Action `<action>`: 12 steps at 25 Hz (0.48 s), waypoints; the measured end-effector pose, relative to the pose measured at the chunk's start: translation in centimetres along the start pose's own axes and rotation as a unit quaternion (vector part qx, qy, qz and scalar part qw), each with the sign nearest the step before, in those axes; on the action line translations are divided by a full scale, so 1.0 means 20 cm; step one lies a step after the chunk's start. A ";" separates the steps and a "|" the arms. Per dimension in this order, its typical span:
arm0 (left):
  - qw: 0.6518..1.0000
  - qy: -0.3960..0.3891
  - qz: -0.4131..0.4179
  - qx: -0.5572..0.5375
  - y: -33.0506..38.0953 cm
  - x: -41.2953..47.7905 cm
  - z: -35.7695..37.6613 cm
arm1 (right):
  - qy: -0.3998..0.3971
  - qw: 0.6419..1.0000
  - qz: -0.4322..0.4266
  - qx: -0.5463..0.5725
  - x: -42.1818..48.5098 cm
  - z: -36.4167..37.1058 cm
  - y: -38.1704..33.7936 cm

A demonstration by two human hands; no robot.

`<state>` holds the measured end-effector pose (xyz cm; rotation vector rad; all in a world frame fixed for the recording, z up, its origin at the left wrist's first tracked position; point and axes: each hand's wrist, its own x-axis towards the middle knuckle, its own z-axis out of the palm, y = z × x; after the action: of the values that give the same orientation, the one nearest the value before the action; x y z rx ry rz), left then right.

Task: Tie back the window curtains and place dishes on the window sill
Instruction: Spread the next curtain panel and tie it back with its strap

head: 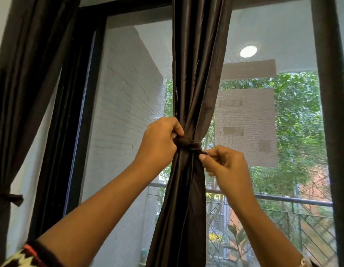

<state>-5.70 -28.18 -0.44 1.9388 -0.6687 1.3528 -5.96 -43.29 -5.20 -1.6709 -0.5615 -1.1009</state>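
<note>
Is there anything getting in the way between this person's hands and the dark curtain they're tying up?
Nothing visible. The left hand already grips the knotted dark fabric tie around the gathered dark satin curtain, and the right hand pinches the tie's loose end. Both touch the cloth directly.

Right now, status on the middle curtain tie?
Left hand gripping the tie band. Right hand pinching its loose end. Middle curtain bunched, knot forming. Nothing in the way.
</note>
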 end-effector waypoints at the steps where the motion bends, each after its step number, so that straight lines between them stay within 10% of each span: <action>1: 1.000 0.023 0.001 -0.003 -0.01 0.00 0.00 | 0.001 1.000 0.004 0.003 0.01 -0.03 0.01; 12: 0.991 0.115 0.005 -0.075 0.03 -0.19 0.05 | -0.013 0.998 -0.039 -0.042 -0.09 -0.05 0.02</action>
<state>-6.74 -29.26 -4.10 1.6347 -0.6474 1.4608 -6.97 -44.05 -6.90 -1.7507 -0.6078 -1.1757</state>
